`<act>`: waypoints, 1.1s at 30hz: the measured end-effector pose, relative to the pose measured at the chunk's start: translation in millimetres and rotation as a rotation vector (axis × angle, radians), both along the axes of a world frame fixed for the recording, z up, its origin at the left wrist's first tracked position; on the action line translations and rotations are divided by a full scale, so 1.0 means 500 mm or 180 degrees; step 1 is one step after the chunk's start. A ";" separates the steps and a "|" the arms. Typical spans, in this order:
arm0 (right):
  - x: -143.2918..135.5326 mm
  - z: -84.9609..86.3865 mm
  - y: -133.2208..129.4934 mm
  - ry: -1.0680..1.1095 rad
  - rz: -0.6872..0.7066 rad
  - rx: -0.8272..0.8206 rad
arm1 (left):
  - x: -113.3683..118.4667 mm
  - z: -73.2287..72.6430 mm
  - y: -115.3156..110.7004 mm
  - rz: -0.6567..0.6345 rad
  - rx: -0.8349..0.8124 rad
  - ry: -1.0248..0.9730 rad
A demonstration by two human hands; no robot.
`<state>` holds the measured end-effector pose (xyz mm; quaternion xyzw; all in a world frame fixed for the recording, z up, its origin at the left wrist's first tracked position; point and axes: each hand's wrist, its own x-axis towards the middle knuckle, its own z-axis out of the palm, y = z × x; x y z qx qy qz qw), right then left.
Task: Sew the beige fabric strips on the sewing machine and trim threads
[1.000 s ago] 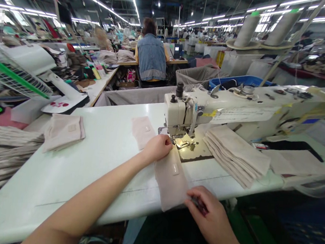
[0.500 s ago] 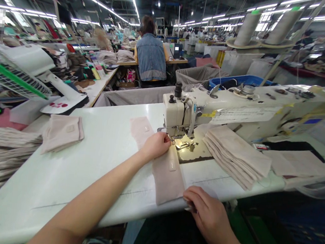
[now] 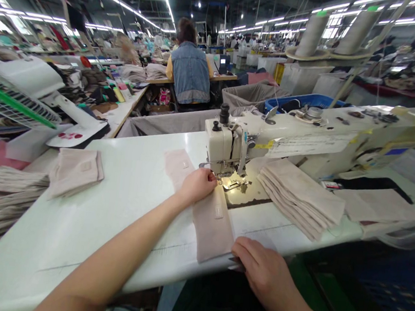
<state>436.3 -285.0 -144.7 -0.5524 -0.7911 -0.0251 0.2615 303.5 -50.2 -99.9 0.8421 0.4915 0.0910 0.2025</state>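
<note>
A light pink fabric strip (image 3: 214, 234) with a small rectangular patch lies across the white table beside the needle area of the sewing machine (image 3: 226, 147). My left hand (image 3: 199, 185) rests over the strip near the presser foot, its thumb and fingertips pinched together; what is between them is too small to make out. At the table's front edge, my right hand (image 3: 256, 263) is closed around a small dark pointed tool (image 3: 235, 263), partly hidden by the fingers, close to the strip's lower right corner.
Folded fabric pieces (image 3: 301, 196) are stacked right of the needle, with another piece (image 3: 377, 203) beyond. A smaller folded pile (image 3: 76, 172) lies left, near a white fan (image 3: 27, 79) and a tall fabric stack (image 3: 2, 209). A person in a denim vest (image 3: 191, 71) sits ahead.
The camera view has shifted slightly. The dark tool tip in my right hand shows more clearly. Both hands stay in nearly the same places by the strip.
</note>
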 end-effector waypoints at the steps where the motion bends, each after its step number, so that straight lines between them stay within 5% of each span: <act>1: 0.000 0.001 0.001 -0.0015 -0.0001 -0.0010 | 0.000 0.000 0.001 0.0014 -0.0010 -0.0003; 11: 0.002 0.009 0.008 -0.0107 -0.0034 -0.0215 | -0.009 0.005 -0.009 -0.0237 0.0527 0.0015; 15: 0.004 0.012 0.006 -0.0218 0.0020 -0.0068 | -0.066 0.016 -0.008 -0.0137 0.1035 0.0122; 19: 0.010 0.018 0.004 -0.0230 0.0087 -0.0032 | -0.141 0.027 0.003 0.0265 0.1331 0.1096; 22: 0.013 0.022 0.004 -0.0165 0.0119 -0.0064 | -0.162 0.037 -0.032 0.0228 0.1442 0.1354; 25: 0.014 0.023 0.007 -0.0103 0.0138 -0.0111 | -0.149 0.035 -0.121 -0.0754 0.1272 0.0959; 27: 0.014 0.023 0.009 -0.0080 0.0144 -0.0150 | -0.136 0.023 -0.189 -0.2202 0.0970 0.0140; 28: 0.014 0.022 0.010 -0.0069 0.0136 -0.0167 | -0.132 0.015 -0.218 -0.2498 0.0977 -0.0035; 33: 0.016 0.023 0.018 -0.0011 0.0121 -0.0200 | -0.133 -0.015 -0.262 -0.2632 0.1255 -0.0163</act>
